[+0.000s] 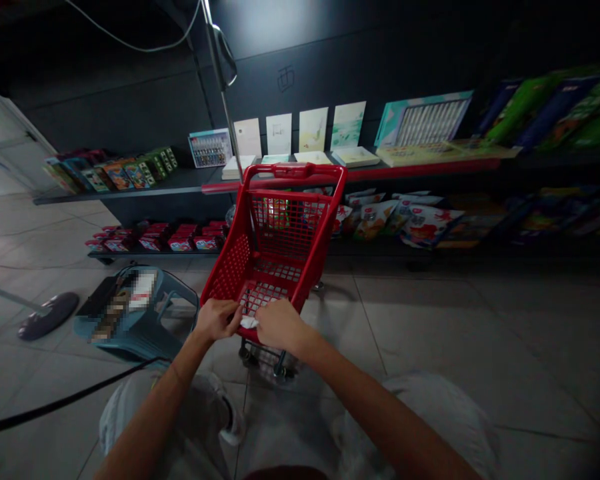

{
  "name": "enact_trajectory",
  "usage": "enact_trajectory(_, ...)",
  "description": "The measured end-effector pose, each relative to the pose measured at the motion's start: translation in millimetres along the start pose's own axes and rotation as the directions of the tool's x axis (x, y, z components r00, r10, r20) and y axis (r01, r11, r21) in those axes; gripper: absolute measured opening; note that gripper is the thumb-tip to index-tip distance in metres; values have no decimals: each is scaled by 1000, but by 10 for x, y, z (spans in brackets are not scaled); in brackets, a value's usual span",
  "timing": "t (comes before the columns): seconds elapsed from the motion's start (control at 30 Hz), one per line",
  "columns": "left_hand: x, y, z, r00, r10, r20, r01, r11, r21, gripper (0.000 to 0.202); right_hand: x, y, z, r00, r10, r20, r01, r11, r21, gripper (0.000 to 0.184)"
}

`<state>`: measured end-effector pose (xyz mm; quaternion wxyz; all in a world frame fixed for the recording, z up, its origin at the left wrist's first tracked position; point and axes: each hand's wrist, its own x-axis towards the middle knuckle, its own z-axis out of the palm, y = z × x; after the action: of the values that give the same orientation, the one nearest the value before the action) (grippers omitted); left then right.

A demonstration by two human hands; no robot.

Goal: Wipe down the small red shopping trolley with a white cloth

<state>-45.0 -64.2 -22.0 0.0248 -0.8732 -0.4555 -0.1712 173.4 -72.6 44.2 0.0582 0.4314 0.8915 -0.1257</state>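
A small red shopping cart stands on the tiled floor right in front of me, its handle on the far side. My left hand curls over the cart's near rim with fingers closed. My right hand rests on the same rim, fingers bent, pressing a small white cloth or paper that shows between the two hands. My knees in light trousers appear below.
A blue plastic stool with dark items on top sits left of the cart. Dark shelves behind hold boxes, cards and snack bags. A metal pole rises behind the cart. A stand base and black cable lie at left.
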Motion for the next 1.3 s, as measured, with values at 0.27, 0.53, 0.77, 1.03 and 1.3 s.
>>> enact_trajectory(0.27,-26,-456,38,991,108,-74,-114,991,-75,23,182,-212,178,987,-30,-159,40,997,62,34)
enact_trajectory(0.53,152,-736,32,993,22,-113,-36,991,-126,30,188,-169,81,982,-75,-173,84,996,42,36)
enact_trajectory(0.77,388,-735,64,989,-93,-113,69,977,-200,30,131,50,-44,982,-67,-176,71,997,16,37)
enact_trajectory(1.03,592,-972,197,984,5,-181,-35,986,-165,41,-73,880,-218,933,198,-301,-222,974,-47,36)
enact_trajectory(1.3,831,-1235,163,993,-110,-47,105,990,-93,44,-494,1701,-538,763,439,-475,-527,848,-64,38)
